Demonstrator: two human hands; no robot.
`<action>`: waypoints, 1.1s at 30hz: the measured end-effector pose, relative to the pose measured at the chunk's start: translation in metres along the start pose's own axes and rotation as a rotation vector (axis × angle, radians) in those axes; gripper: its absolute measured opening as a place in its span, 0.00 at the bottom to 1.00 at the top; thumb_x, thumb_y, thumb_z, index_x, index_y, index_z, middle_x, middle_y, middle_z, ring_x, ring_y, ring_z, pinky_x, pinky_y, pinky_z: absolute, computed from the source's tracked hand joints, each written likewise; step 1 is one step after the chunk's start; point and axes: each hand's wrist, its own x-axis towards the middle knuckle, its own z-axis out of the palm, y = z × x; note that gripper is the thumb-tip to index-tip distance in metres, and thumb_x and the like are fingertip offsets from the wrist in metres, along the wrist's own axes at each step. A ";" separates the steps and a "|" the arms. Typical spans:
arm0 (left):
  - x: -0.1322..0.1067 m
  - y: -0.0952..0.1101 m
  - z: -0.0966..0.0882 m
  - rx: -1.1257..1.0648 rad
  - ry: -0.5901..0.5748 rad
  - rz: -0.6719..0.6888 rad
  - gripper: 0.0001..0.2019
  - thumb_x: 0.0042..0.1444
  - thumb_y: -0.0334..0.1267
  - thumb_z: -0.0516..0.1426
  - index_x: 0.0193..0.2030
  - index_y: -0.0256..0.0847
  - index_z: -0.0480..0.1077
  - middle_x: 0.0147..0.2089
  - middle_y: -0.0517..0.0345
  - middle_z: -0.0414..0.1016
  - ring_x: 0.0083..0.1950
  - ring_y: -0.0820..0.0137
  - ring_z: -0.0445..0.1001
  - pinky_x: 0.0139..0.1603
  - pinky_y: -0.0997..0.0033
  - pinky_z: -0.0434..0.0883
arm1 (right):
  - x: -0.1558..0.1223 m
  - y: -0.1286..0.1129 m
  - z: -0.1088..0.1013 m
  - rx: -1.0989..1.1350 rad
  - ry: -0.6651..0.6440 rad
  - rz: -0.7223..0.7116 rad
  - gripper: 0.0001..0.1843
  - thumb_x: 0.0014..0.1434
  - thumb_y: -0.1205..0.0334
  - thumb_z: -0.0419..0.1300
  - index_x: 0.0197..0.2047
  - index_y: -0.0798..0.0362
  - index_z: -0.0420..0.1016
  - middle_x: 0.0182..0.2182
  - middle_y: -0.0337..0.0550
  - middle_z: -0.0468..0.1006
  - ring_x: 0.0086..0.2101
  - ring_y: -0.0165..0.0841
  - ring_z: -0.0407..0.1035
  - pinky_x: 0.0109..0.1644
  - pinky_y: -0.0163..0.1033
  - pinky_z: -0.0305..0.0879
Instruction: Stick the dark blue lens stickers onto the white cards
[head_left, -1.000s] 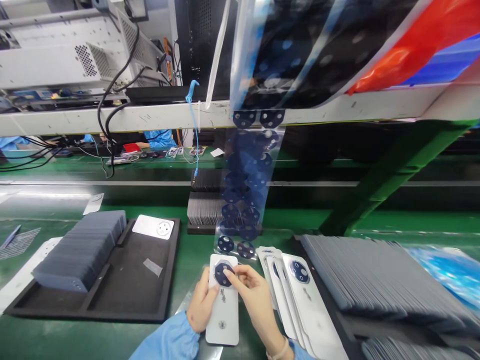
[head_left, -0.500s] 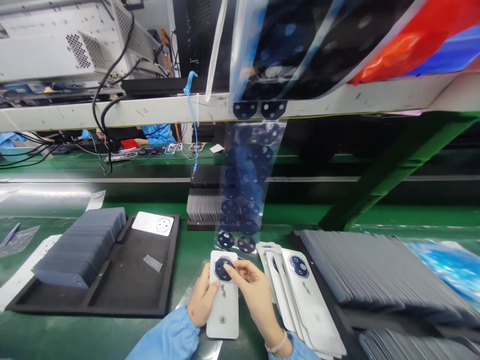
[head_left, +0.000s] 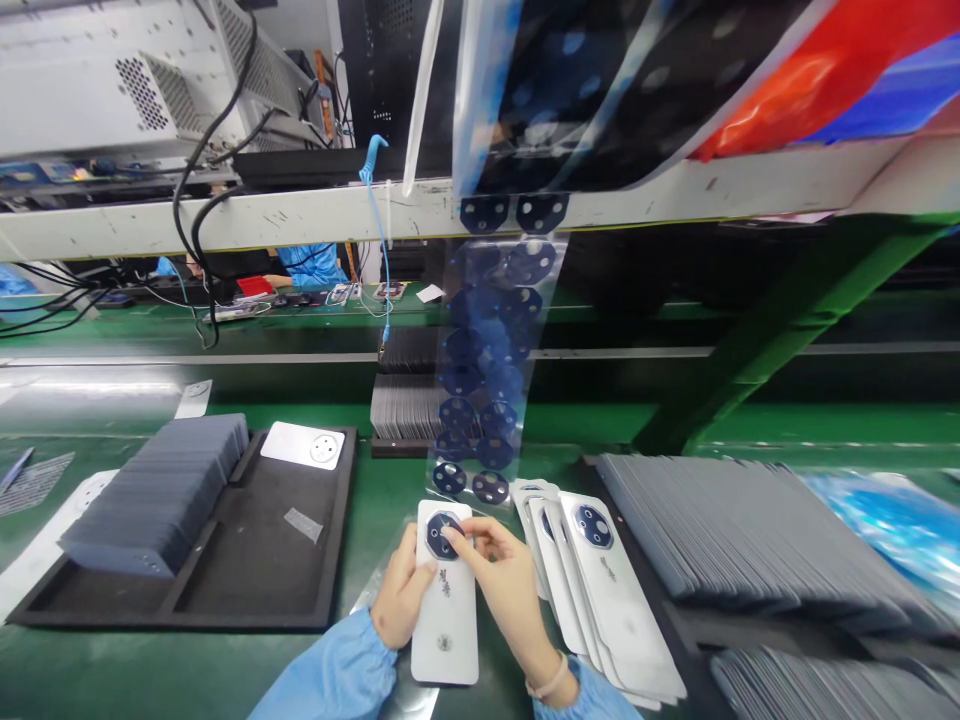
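**1 green table [head_left: 187, 672], 1 white phone back [head_left: 450, 650] in our grip**

We count at least 3 black trays on the table. The right tray [head_left: 720, 622] has 2 stacks of thin gray slabs [head_left: 765, 530]. The left tray [head_left: 259, 545] has 1 gray stack [head_left: 165, 490] and 1 loose white phone panel [head_left: 304, 445]. The slabs sit too tight for us to count.

In the middle hangs 1 clear strip [head_left: 491, 400] of dark blue round stickers, 2 in its bottom row. By our right hand [head_left: 508, 580] leans a pile of white phone backs [head_left: 637, 610], 3 or more, but they overlap.

Our own phone back is low in the middle, between the pile and the left tray. We think it is light and stiff, smooth enough to slip, and easy to scratch. The long side edges look best to hold. Our left hand [head_left: 401, 595] is clamped on its left edge, thumb on top. Our right thumb and pointer finger are close together on the 1 dark camera plate [head_left: 433, 540]; we cannot tell if they pinch or just press.
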 end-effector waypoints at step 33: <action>0.010 0.003 0.006 -0.259 0.260 -0.170 0.23 0.53 0.56 0.60 0.46 0.41 0.68 0.41 0.52 0.78 0.40 0.64 0.77 0.40 0.67 0.73 | -0.005 -0.001 0.002 0.282 -0.464 0.015 0.38 0.56 0.53 0.64 0.66 0.45 0.54 0.50 0.48 0.76 0.48 0.41 0.72 0.54 0.50 0.66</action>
